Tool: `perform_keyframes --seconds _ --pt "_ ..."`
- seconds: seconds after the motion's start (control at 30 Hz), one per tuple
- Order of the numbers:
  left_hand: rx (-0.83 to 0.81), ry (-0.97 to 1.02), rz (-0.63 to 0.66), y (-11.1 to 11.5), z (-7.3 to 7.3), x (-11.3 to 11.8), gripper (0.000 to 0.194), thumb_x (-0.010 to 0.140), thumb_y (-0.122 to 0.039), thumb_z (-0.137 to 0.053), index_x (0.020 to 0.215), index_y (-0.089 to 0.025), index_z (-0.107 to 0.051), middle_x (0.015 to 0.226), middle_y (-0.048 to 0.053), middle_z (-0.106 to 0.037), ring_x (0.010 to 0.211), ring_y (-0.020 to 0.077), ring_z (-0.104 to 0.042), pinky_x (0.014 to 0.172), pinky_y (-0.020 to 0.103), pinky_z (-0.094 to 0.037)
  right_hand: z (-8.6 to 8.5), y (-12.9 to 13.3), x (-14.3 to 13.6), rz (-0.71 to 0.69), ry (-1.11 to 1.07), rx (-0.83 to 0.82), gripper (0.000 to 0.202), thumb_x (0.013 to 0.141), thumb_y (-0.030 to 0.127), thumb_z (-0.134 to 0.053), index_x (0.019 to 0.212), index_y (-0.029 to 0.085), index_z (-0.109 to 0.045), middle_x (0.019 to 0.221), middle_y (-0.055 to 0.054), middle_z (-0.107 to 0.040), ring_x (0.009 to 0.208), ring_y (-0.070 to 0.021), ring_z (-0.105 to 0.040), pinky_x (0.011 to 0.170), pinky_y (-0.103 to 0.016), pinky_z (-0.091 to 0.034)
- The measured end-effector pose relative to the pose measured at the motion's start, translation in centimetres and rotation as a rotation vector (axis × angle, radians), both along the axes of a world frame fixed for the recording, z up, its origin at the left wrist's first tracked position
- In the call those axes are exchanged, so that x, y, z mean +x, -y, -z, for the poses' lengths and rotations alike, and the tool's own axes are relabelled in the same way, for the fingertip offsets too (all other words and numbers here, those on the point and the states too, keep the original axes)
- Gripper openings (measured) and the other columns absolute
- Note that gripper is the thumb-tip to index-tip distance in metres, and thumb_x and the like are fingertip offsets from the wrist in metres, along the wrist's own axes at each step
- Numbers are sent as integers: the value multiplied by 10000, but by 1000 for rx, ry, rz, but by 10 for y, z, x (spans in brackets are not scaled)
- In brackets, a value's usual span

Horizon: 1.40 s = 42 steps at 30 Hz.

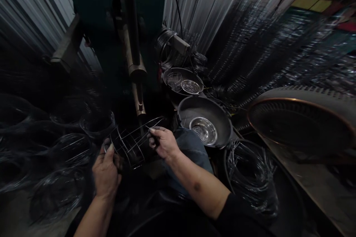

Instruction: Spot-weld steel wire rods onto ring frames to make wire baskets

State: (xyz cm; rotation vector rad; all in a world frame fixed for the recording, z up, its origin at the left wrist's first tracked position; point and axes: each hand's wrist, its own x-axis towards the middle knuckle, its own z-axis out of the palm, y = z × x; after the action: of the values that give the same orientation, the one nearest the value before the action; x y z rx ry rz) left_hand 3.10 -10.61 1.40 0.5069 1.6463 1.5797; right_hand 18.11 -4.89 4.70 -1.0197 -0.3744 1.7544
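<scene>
My left hand (106,170) is closed on the rim of a round wire frame (126,147), thumb on top and the fingers mostly hidden behind it. Rings joined by thin cross wires make up this frame, which lies tilted in front of me. To its right, my right hand (166,143) pinches a short thin wire (148,127) between thumb and forefinger. The frame's far side reaches close to a dark machine's vertical rod and metal electrode (141,109). Whether the frame touches the machine I cannot tell in the dark.
Right of my knee, a dark basin (221,113) holds a steel bowl (211,139) of small metal pieces. Behind is another basin (200,78) with a second bowl. Wire rings (251,177) lie at right, below a large fan (300,118). Several wire frames (71,148) stand at left.
</scene>
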Motion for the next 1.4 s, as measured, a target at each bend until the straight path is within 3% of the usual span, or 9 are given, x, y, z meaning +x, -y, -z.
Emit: perform_keyframes --seconds 0.07,0.13,0.23,0.33,0.43,0.5,0.63,0.9,1.4 --pt "-101 -72 8 0 4 -9 456 772 -470 -652 1121 -176 -655 629 -8 -565 556 128 -544 528 239 -464 1 0 -4 26 58 44 150 569 212 -699 625 149 -576 488 19 -584 354 -77 -444 330 -180 -275" --pt "-174 -239 27 2 8 -18 603 772 -496 -641 1292 -200 -571 887 53 -651 828 194 -630 764 325 -522 2 0 -7 40 114 81 156 570 244 -684 616 155 -565 478 28 -568 338 -76 -433 318 -184 -262" --pt "-117 -704 182 4 7 -26 756 763 -612 -600 1397 -219 -479 1207 117 -576 1148 280 -536 1001 433 -419 5 2 -9 28 194 114 167 571 273 -678 637 153 -583 463 40 -547 329 -76 -431 314 -185 -258" --pt "39 -1136 477 0 -3 -18 686 765 -631 -578 1305 -207 -581 1251 139 -559 1151 323 -503 987 480 -398 7 5 -8 4 259 127 184 565 290 -683 658 149 -610 435 51 -522 327 -75 -423 320 -186 -270" --pt "4 -1359 683 -10 -17 -2 499 791 -498 -606 1217 -241 -646 1179 108 -622 1069 327 -520 870 482 -421 6 8 -5 -9 281 144 183 559 301 -682 630 150 -607 426 53 -513 326 -68 -415 323 -182 -270" --pt "-19 -1398 720 -16 -23 8 405 814 -420 -595 1172 -247 -669 1130 86 -647 1024 309 -533 817 456 -419 5 10 -1 -10 273 150 187 553 305 -686 619 149 -606 434 47 -526 330 -65 -420 325 -179 -275" --pt "30 -1418 675 -26 -28 15 338 807 -384 -601 1094 -238 -703 1038 72 -668 955 287 -552 766 424 -408 2 10 5 22 235 122 232 531 319 -720 645 142 -622 453 35 -560 337 -69 -440 322 -180 -294" --pt "149 -1634 544 -36 -39 17 356 818 -340 -563 1118 -207 -700 972 106 -663 901 299 -541 724 418 -372 -5 5 4 76 50 3 242 520 264 -778 655 130 -629 515 5 -617 365 -71 -465 327 -178 -300" --pt "201 -1681 547 -59 -50 11 350 796 -273 -576 1092 -134 -698 878 88 -653 876 282 -520 702 401 -347 -4 -20 -13 126 -89 43 235 502 208 -794 645 143 -618 462 56 -515 371 -31 -345 380 -172 -242"
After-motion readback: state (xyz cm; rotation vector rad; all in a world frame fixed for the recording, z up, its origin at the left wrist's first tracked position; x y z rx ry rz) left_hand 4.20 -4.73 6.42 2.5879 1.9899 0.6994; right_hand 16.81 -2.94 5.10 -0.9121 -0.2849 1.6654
